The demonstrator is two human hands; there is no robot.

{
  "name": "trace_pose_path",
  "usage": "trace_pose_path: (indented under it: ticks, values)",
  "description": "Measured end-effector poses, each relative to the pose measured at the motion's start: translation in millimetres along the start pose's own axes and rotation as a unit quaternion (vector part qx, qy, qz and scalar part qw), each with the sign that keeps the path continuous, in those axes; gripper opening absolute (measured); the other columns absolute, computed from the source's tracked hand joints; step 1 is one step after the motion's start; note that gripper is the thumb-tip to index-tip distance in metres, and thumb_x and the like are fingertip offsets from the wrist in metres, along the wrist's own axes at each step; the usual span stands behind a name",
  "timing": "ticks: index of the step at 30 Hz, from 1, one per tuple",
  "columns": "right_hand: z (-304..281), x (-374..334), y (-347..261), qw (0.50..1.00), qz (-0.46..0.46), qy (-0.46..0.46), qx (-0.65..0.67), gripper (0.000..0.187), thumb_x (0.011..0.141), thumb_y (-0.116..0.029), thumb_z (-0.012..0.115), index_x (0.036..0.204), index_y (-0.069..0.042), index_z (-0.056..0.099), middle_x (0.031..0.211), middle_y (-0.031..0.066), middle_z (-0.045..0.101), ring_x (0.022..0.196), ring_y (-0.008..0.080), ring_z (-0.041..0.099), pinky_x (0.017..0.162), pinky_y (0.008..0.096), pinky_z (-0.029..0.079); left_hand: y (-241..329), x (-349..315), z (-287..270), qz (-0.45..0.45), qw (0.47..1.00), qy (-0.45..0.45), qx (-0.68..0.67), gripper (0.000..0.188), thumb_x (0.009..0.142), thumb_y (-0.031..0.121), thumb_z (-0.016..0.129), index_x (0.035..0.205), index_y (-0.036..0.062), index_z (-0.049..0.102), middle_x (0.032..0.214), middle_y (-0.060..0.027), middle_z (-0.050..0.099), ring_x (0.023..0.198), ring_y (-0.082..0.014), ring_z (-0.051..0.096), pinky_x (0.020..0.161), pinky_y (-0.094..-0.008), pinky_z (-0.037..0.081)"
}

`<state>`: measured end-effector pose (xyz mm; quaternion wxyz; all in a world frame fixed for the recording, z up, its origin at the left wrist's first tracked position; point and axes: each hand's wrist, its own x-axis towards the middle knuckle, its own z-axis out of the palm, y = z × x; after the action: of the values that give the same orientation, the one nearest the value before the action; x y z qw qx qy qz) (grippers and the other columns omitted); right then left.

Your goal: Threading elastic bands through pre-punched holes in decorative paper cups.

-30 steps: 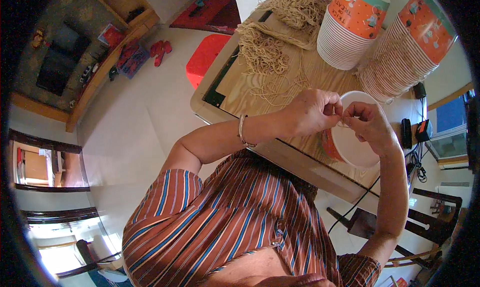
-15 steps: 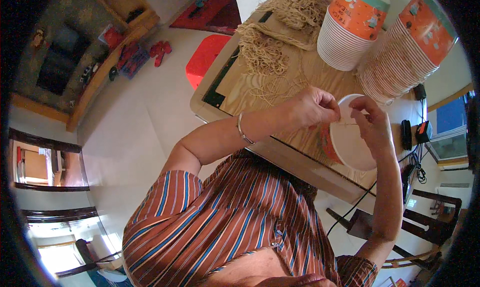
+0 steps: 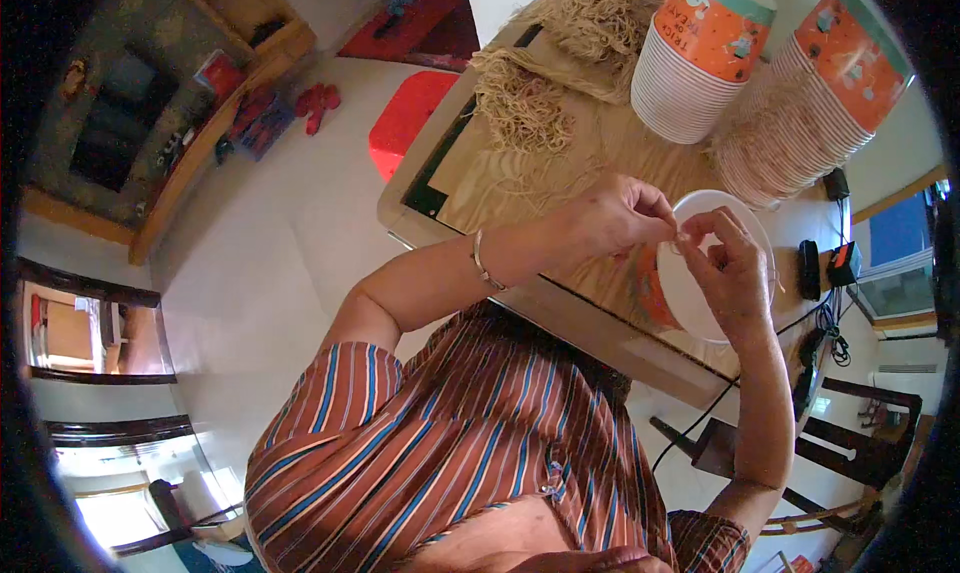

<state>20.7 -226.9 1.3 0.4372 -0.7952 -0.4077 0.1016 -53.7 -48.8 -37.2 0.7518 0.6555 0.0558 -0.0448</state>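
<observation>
Over an orange paper bucket point(image 3: 690, 298) with a white inside, my two hands meet at the fingertips. My left hand point(image 3: 628, 216), below a silver bangle, pinches a thin strand of twine. Close against it, my right hand point(image 3: 728, 263) has thumb and forefinger pressed together on what seems to be the same twine; a loose end shows by its far side. The bucket leans with its mouth toward me, and my right hand covers part of its opening. A tangled heap of tan twine point(image 3: 525, 108) lies on the wooden table point(image 3: 480, 188).
Two stacks of printed buckets stand at the back: one stack point(image 3: 690, 83) upright, another stack point(image 3: 800, 123) leaning and strewn with twine. Black adapters point(image 3: 843, 265) and cables sit by the right edge. A red stool point(image 3: 408, 123) is beyond the table's left side.
My right hand has moved left, and its fingertips have come together with those of my left hand, which has barely moved. The bucket's mouth is slightly shifted.
</observation>
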Motion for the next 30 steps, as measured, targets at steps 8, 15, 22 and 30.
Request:
trace_pose_path:
  ticks: [8, 15, 22, 30]
  values:
    - [0, 1, -4, 0.993, -0.054, -0.007, -0.105, 0.006, 0.08, -0.005, 0.064, 0.083, -0.001, 0.061, 0.078, 0.0072, 0.058, 0.057, 0.0144, 0.051, 0.053, 0.0296, 0.042, -5, 4, -3, 0.007, 1.0, 0.001, 0.01, 0.01, 0.087, 0.014, 0.065, 0.093, 0.0054, 0.066, 0.073, 0.0026, 0.063, 0.05, -0.0028, 0.048, 0.044, -0.0199, 0.04]
    - [-3, 4, 3, 0.999, -0.001, -0.036, -0.014, 0.005, 0.081, -0.003, 0.063, 0.084, 0.001, 0.06, 0.079, 0.0071, 0.058, 0.061, 0.0117, 0.056, 0.056, 0.0268, 0.046, -2, 5, -4, 0.037, 0.992, 0.005, 0.121, 0.012, 0.084, 0.014, 0.068, 0.091, 0.0038, 0.066, 0.076, 0.003, 0.063, 0.061, -0.0026, 0.052, 0.053, -0.0207, 0.044]
    - [-13, 10, 13, 0.99, 0.05, -0.108, 0.076, 0.006, 0.084, -0.005, 0.064, 0.088, -0.001, 0.065, 0.082, 0.0005, 0.065, 0.071, 0.0068, 0.06, 0.063, 0.0239, 0.051, -5, 8, -5, 0.104, 0.984, -0.022, 0.141, 0.013, 0.082, 0.015, 0.07, 0.087, 0.0032, 0.066, 0.075, 0.0036, 0.062, 0.068, -0.004, 0.054, 0.061, -0.0219, 0.046]
    - [-17, 12, 21, 0.986, 0.068, -0.134, 0.078, 0.007, 0.085, -0.008, 0.065, 0.09, -0.003, 0.065, 0.082, 0.001, 0.066, 0.071, 0.0082, 0.06, 0.063, 0.025, 0.051, 9, 5, -7, 0.03, 0.992, -0.069, 0.1, 0.01, 0.084, 0.016, 0.068, 0.087, 0.0063, 0.065, 0.071, 0.0044, 0.06, 0.055, -0.0021, 0.051, 0.047, -0.0206, 0.042]
